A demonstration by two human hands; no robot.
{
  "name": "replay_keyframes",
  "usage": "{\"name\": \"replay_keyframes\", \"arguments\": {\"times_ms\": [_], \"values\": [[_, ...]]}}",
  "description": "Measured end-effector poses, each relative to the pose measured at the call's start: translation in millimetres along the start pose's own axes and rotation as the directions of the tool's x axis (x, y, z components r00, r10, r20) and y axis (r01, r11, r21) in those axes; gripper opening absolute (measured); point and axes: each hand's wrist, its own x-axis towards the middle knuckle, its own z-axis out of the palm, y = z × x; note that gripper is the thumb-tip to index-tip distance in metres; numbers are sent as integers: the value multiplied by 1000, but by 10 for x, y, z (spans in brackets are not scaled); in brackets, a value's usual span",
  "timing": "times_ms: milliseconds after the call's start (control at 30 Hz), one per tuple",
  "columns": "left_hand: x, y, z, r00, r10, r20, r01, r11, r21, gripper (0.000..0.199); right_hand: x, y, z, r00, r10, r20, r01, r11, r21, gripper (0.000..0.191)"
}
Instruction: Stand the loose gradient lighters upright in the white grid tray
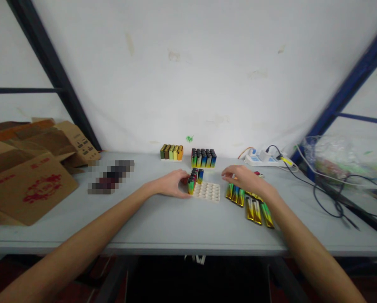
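My left hand (173,184) is curved around the left end of a white tray (212,192) with round holes. Its thumb lies at the front and its fingers at the back, against a row of upright lighters (191,185) with dark tops. A blue-and-yellow lighter (200,176) stands in the tray beside that row; the holes to the right are bare. My right hand (240,176) hovers over shiny green, blue and gold lighters (235,194) lying on the table, fingers loosely bent and pointing left, nothing visible in them. More lighters (254,209) lie below it.
Behind the tray stand a full block of dark-topped lighters (204,159) and a block of yellow, green and brown ones (171,152). A power strip (260,159) with cables sits back right. Cardboard boxes (33,185) and a blurred patch (112,176) are left.
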Motion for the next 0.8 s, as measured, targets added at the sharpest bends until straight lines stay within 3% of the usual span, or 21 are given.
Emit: {"name": "replay_keyframes", "arguments": {"times_ms": [133, 300, 567, 667, 800], "values": [[-22, -23, -37, 1000, -14, 16, 14, 1000, -20, 47, -127, 114, -113, 991, 129, 46, -127, 991, -45, 28], [-16, -24, 2, 999, -41, 5, 41, 999, -8, 60, -152, 87, -10, 973, 187, 138, -175, 980, -91, 52], [27, -50, 64, 997, -72, -36, 73, 997, 36, 66, -7, -105, 196, 981, 172, 87, -168, 985, -48, 34], [24, -45, 55, 998, -62, -33, 64, 997, 46, 66, 26, -127, 241, 984, 170, 58, -167, 985, -54, 38], [20, -40, 53, 997, -70, -15, 71, 996, 48, 67, 62, -140, 236, 994, 111, 3, -111, 993, -36, 15]]}}
